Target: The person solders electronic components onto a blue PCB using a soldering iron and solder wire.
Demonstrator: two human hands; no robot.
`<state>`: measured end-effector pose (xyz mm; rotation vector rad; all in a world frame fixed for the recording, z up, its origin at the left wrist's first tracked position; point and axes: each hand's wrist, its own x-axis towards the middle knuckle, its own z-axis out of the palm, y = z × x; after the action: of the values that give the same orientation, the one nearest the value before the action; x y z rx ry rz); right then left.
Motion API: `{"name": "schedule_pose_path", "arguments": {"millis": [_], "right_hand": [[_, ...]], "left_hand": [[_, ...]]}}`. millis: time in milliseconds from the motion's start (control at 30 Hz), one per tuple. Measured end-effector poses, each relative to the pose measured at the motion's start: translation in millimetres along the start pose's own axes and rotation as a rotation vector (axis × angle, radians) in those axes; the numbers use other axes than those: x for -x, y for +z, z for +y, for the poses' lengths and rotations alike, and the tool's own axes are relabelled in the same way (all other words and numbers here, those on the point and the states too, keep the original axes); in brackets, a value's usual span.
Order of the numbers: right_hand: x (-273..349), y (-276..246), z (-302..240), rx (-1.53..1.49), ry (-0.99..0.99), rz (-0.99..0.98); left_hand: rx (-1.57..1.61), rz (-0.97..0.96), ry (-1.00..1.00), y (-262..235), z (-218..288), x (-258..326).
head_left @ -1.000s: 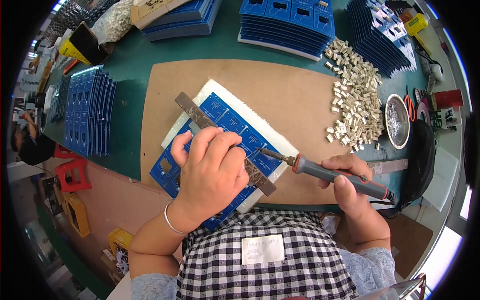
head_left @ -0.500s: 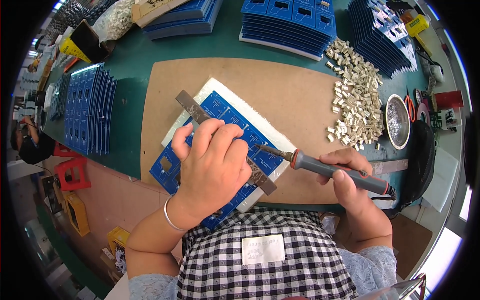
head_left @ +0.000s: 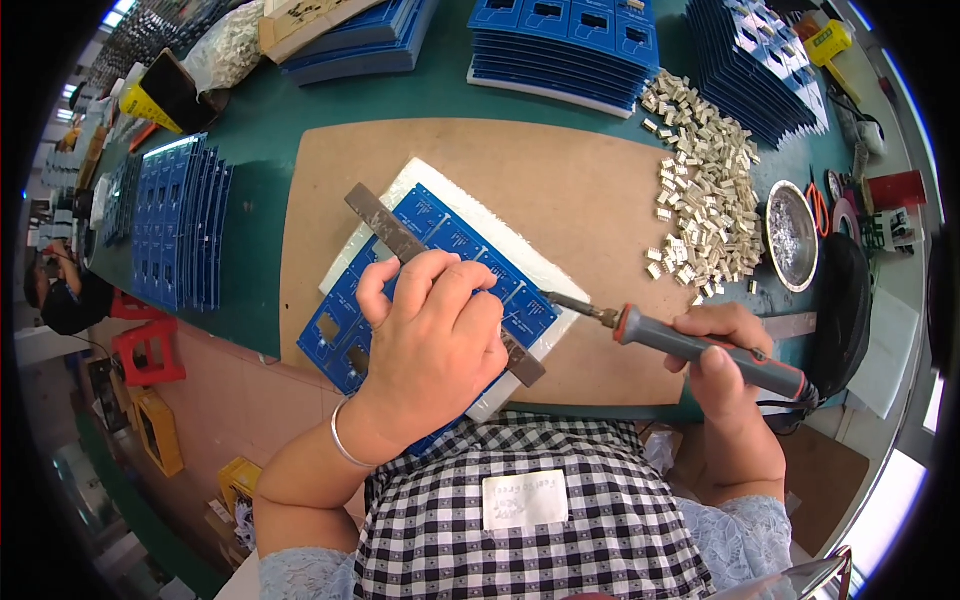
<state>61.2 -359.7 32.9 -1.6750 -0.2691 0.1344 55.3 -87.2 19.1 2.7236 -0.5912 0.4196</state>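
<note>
Head view: metal bowl [head_left: 774, 257] holds silvery bits [head_left: 795, 235]. Right hand [head_left: 724, 383] is wrapped around soldering iron [head_left: 660, 337]; left hand [head_left: 435, 345] curls over dark bar [head_left: 385, 222] across blue circuit board [head_left: 480, 258], its grip I cannot tell. Brown mat [head_left: 560, 170] extends beyond the far edge.

The camera sits on the person's head, on the left side, and looks down at the green workbench [head_left: 265, 190]. The left hand [head_left: 435, 345] and right hand [head_left: 728, 393] look close. Its wide, round view takes in the checked apron [head_left: 520, 560] below and bends straight edges.
</note>
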Motion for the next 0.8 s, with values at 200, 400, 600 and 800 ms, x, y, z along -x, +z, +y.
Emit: {"name": "schedule_pose_path", "arguments": {"millis": [200,400,600,800], "right_hand": [[8.7,-8.1,9.3,-0.029,-0.031,0.005],[13.3,-7.3,15.4,-0.018,0.002,-0.02],[9.5,-4.0,16.3,-0.048,-0.003,-0.032],[8.1,-3.0,17.9,-0.062,0.018,-0.051]], "left_hand": [[0.035,-0.015,0.021,-0.6,5.2,-2.1],[0.028,-0.017,0.043,3.0,8.8,-4.3],[0.007,-0.023,0.041,3.5,8.9,-6.9],[0.011,-0.027,0.039,6.2,9.2,-8.7]]}}
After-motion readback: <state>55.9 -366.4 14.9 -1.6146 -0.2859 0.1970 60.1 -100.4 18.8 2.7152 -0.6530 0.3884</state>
